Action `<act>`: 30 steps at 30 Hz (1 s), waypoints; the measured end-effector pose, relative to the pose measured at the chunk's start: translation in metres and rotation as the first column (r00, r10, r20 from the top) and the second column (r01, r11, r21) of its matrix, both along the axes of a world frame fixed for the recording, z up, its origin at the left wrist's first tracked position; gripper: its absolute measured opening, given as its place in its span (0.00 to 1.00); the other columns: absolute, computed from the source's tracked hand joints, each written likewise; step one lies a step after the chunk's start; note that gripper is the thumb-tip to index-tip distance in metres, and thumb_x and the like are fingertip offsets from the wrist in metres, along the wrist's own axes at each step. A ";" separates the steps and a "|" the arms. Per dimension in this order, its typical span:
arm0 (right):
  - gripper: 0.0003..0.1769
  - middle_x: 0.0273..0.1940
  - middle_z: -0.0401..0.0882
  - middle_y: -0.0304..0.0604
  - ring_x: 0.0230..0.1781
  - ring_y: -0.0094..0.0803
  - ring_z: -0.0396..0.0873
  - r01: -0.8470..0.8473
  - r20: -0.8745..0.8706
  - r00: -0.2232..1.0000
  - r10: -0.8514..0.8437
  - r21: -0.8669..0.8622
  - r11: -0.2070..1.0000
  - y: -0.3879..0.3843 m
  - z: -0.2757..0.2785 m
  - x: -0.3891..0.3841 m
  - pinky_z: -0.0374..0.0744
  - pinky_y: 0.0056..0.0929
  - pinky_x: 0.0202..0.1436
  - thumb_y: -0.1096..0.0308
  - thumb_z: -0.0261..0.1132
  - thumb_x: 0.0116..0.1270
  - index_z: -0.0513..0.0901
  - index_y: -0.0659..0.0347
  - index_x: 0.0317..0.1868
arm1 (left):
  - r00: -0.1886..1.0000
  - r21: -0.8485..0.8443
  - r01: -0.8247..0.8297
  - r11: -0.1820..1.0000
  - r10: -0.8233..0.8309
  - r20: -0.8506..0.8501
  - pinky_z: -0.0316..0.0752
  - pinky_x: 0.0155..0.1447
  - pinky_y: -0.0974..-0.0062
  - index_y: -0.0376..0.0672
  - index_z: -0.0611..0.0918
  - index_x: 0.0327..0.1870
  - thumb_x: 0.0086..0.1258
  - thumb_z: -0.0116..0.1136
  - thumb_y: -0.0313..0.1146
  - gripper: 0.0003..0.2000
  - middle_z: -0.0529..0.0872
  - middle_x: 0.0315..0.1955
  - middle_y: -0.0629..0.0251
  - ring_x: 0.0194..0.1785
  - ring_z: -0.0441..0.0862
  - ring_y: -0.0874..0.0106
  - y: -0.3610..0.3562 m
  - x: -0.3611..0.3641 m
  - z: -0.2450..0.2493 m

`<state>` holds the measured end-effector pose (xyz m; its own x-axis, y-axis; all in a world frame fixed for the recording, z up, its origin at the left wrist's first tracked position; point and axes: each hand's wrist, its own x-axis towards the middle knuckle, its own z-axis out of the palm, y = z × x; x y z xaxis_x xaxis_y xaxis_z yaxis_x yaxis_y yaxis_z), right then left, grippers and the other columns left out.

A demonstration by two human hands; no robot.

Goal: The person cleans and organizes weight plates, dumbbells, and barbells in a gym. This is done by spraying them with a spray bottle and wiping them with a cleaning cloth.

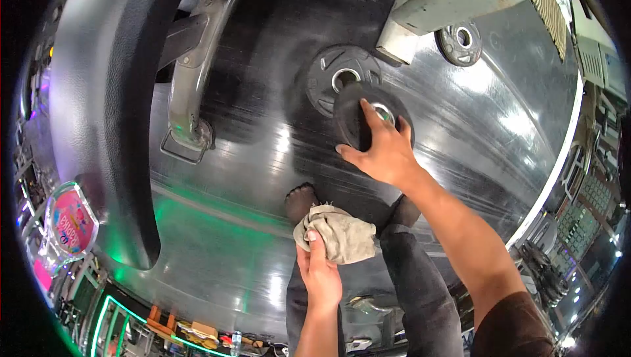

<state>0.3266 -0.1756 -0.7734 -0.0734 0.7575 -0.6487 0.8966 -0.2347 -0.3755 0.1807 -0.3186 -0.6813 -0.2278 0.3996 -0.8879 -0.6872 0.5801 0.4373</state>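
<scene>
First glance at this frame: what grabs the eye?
The right hand gripping a black weight plate on edge, mid-frame, over a glossy black floor. Just below, the left hand clutches a grey rag; a second plate lies flat behind.

My right hand (pixel 384 153) hides much of the weight plate (pixel 348 120) from me; the rag (pixel 338 232) covers the fingers of my left hand (pixel 320 271).

Gym: wt plates (pixel 322 75) on blk rubber floor (pixel 263 160), padded bench (pixel 105 94).
</scene>
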 end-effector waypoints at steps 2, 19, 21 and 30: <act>0.57 0.58 0.81 0.56 0.65 0.46 0.75 -0.175 0.118 0.979 0.164 0.093 0.980 0.014 -0.016 -0.013 0.49 0.65 0.78 0.40 0.72 0.58 0.56 0.62 0.79 | 1.000 0.000 -0.013 1.000 0.013 0.021 0.69 0.73 0.58 0.35 0.67 0.71 0.83 0.47 0.44 0.24 0.75 0.66 0.55 0.69 0.73 0.63 0.004 -0.004 -0.001; 0.50 0.59 0.76 0.47 0.66 0.41 0.73 -0.249 0.262 0.944 0.203 0.153 0.956 0.038 -0.092 -0.060 0.54 0.67 0.78 0.53 0.75 0.62 0.55 0.54 0.78 | 0.998 -0.034 -0.012 0.999 0.014 0.063 0.68 0.72 0.62 0.35 0.69 0.70 0.82 0.50 0.41 0.23 0.76 0.64 0.57 0.67 0.75 0.65 0.019 -0.018 0.000; 0.51 0.61 0.75 0.47 0.68 0.41 0.71 -0.261 0.286 0.935 0.210 0.155 0.953 0.034 -0.099 -0.060 0.54 0.68 0.78 0.53 0.75 0.61 0.55 0.53 0.78 | 0.998 -0.037 -0.009 0.999 0.011 0.065 0.68 0.72 0.62 0.35 0.69 0.70 0.82 0.50 0.42 0.24 0.76 0.64 0.57 0.67 0.75 0.65 0.016 -0.018 -0.003; 0.59 0.63 0.71 0.43 0.68 0.40 0.69 -0.386 0.374 0.860 0.348 0.030 0.922 0.039 -0.105 -0.058 0.48 0.74 0.77 0.53 0.78 0.57 0.47 0.51 0.80 | 0.998 -0.075 -0.036 0.997 0.040 0.052 0.68 0.72 0.61 0.35 0.69 0.69 0.81 0.52 0.43 0.24 0.76 0.64 0.56 0.68 0.75 0.65 0.019 -0.017 -0.006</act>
<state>0.2684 -0.1365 -0.8789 -0.1390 0.7831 -0.6062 0.9870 0.1597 -0.0200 0.1640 -0.2992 -0.6871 -0.1929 0.3247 -0.9259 -0.7306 0.5824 0.3564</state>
